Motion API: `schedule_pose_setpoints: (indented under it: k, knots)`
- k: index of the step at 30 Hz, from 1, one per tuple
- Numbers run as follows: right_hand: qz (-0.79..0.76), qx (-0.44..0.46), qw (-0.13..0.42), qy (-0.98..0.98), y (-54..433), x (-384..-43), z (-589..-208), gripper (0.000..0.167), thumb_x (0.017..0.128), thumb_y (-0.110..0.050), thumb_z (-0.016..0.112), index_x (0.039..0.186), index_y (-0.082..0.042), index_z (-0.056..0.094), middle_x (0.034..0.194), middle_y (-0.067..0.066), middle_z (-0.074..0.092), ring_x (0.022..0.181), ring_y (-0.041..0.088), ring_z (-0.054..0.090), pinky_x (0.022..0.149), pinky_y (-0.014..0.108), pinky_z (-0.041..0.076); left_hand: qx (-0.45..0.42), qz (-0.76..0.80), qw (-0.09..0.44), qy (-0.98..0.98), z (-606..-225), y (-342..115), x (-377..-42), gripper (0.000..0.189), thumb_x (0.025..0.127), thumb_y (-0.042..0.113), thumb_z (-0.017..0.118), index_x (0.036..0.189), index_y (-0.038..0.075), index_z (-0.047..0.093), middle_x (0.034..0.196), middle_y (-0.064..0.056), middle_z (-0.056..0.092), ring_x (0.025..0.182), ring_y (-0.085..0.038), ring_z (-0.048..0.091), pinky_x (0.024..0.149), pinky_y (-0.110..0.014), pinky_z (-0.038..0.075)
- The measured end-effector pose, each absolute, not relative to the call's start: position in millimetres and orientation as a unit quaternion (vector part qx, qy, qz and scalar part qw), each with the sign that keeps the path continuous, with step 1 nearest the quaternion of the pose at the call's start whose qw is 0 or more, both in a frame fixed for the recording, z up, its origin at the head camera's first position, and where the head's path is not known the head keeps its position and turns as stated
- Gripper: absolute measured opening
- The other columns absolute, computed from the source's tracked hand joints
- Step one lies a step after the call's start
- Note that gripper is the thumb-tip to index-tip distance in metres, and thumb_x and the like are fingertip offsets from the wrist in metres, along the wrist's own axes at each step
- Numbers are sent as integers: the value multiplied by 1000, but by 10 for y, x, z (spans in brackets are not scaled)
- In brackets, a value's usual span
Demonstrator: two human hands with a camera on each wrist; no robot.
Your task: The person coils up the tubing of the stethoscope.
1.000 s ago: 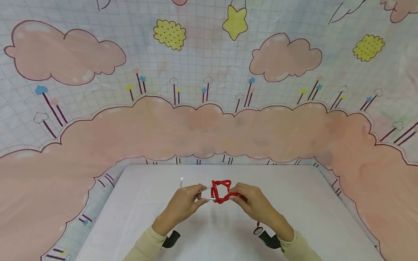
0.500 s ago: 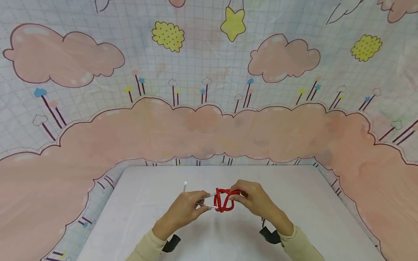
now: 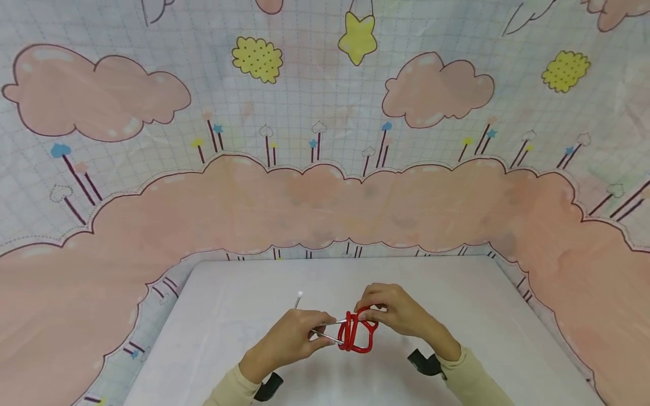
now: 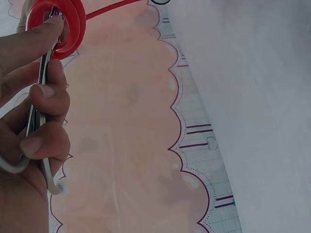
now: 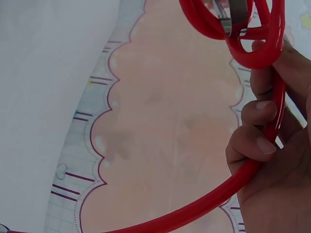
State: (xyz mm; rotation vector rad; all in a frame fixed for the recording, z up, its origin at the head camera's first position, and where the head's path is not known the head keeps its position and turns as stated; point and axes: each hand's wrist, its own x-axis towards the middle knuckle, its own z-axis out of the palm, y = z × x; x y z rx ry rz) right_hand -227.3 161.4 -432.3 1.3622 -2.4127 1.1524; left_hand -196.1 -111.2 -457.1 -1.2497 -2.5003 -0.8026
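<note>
A stethoscope with red tubing (image 3: 363,349) is held up over the table between both hands. My left hand (image 3: 291,338) grips its metal ear tubes (image 4: 43,80), and one white ear tip (image 3: 300,294) sticks up behind that hand. The tubing is wound in several loops round the far ends of the metal tubes, with the metal spring showing inside the loops in the right wrist view. My right hand (image 3: 398,310) pinches the tubing at the top of the loops. Its fingers (image 5: 257,141) curl round a length that trails down to the left. The chest piece (image 4: 159,1) barely shows at the left wrist view's top edge.
A white table (image 3: 244,282) lies below the hands. Behind it and at its sides hangs a cloth (image 3: 315,208) printed with pink clouds and stars. Black wrist camera mounts (image 3: 425,362) sit under both forearms.
Both hands and the stethoscope have shifted down and slightly right in the head view. My right hand has brought the tubing round the top; the chest piece seen hanging below it is now hidden there.
</note>
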Motion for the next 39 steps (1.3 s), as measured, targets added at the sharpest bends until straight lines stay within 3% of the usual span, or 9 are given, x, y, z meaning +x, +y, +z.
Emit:
schedule_pose_setpoints:
  k: [6, 14, 22, 27, 32, 39]
  knots:
    - [387, 459, 69, -796, 1629, -2290, -4352, 14, 83, -3, 74, 96, -6, 75, 85, 5, 69, 78, 9, 60, 66, 22, 55, -434, -284, 116, -847, -4563, -1087, -1919, 30, 82, 24, 80, 108, 12, 70, 96, 2, 76, 74, 0, 66, 67, -7, 49]
    - [434, 465, 54, -770, 1623, -2294, -4357, 14, 88, -7, 70, 101, -6, 75, 89, 7, 72, 80, 7, 63, 68, 24, 57, -433, -312, 105, -839, -4519, -1046, -1868, 31, 82, 24, 80, 109, 12, 71, 96, 2, 76, 71, 3, 62, 64, -4, 46]
    - [478, 466, 34, -744, 1527, -2357, -4470, 14, 85, 8, 67, 97, 4, 73, 83, 14, 70, 72, 8, 60, 62, 24, 56, -447, -330, 136, -821, -4543, -1063, -1837, 29, 83, 24, 79, 107, 9, 71, 89, 2, 74, 65, -2, 58, 61, -3, 43]
    - [501, 438, 25, -746, 1531, -2357, -4515, 15, 90, 1, 64, 102, 0, 74, 86, 12, 71, 76, 12, 64, 66, 27, 58, -428, -346, 136, -823, -4556, -1056, -1847, 30, 84, 26, 78, 109, 10, 71, 86, 2, 73, 66, 0, 55, 61, -6, 45]
    - [527, 396, 19, -752, 1514, -2344, -4603, 17, 95, -8, 60, 105, -2, 73, 88, 11, 71, 80, 6, 63, 70, 28, 58, -407, -362, 140, -827, -4575, -1059, -1853, 34, 82, 29, 79, 110, 10, 72, 83, 4, 71, 66, 4, 49, 60, -7, 46]
    - [543, 353, 23, -762, 1460, -2302, -4712, 19, 98, -8, 57, 106, 1, 72, 91, 13, 72, 85, 7, 64, 74, 28, 58, -411, -357, 167, -822, -4608, -1060, -1875, 37, 81, 29, 79, 111, 9, 72, 74, 6, 63, 62, -4, 50, 57, -8, 44]
